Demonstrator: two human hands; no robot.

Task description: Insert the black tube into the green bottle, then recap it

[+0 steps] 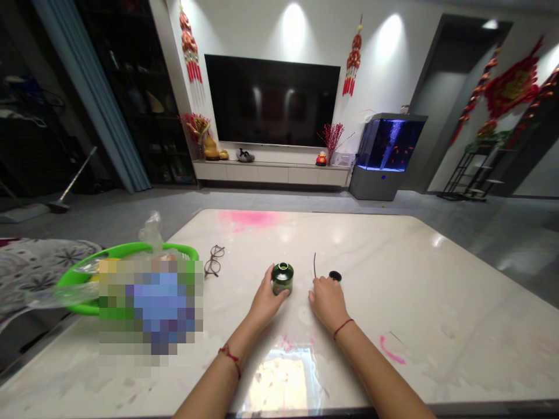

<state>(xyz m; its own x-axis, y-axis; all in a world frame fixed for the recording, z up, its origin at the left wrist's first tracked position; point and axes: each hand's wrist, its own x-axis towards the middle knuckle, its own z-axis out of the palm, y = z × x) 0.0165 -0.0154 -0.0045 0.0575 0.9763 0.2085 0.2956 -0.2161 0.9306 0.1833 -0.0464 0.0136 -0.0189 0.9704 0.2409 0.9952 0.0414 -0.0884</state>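
Observation:
A small green glass jar (283, 279) with an open round mouth stands upright on the pale table. My left hand (267, 297) wraps round it from the left, thumb in front. To its right, my right hand (328, 299) rests low over the table with curled fingers. A thin black stick (314, 263) sticks out beyond these fingers, its near end hidden by them. Just past the knuckles lies a round black cap (335, 275), close to the hand; I cannot tell whether they touch.
Folded eyeglasses (213, 260) lie left of the jar. Farther left stands a green basket (74, 294) with plastic bags, partly blurred out. The marble-like table (437, 302) carries pink stains. Beyond are a television (271, 102) and a fish tank (388, 145).

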